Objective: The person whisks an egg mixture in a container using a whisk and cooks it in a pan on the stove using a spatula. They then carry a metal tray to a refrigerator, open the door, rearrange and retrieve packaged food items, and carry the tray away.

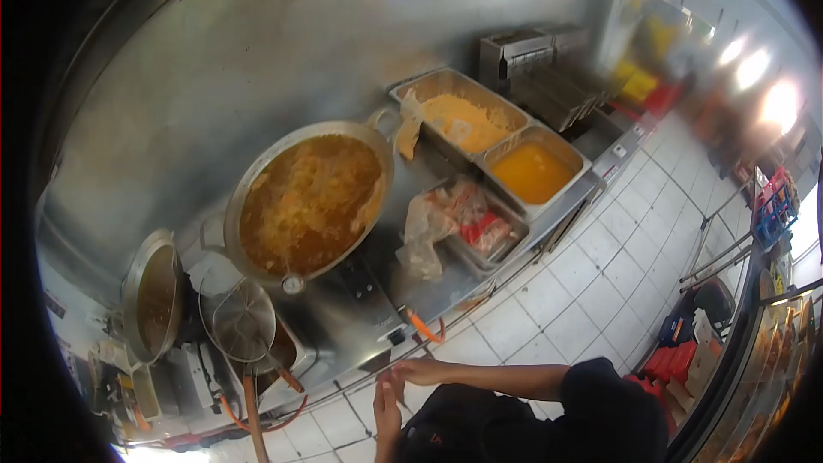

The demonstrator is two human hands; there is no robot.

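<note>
At the bottom centre my left hand [387,411] is raised, fingers stretched out, with nothing visible in it. My right hand [418,370] reaches in from the right, its fingers loosely extended and meeting or nearly meeting the left fingertips; no object shows in it. Both are in front of the counter edge. Nearest on the counter are an orange tube [426,326] and a metal tray [490,264] holding a plastic bag of raw meat [467,219]. Further back, a large pan [233,223] of bubbling oil with food frying has a dial thermometer [292,283] at its rim.
Behind the meat stand a tray of yellow liquid [533,173] and a tray of breading flour [467,120]. At left are a second oil pan [154,296] and a wire skimmer [243,321] with a wooden handle. Fryer baskets [557,90] sit at the back; white floor tiles [591,291] run alongside.
</note>
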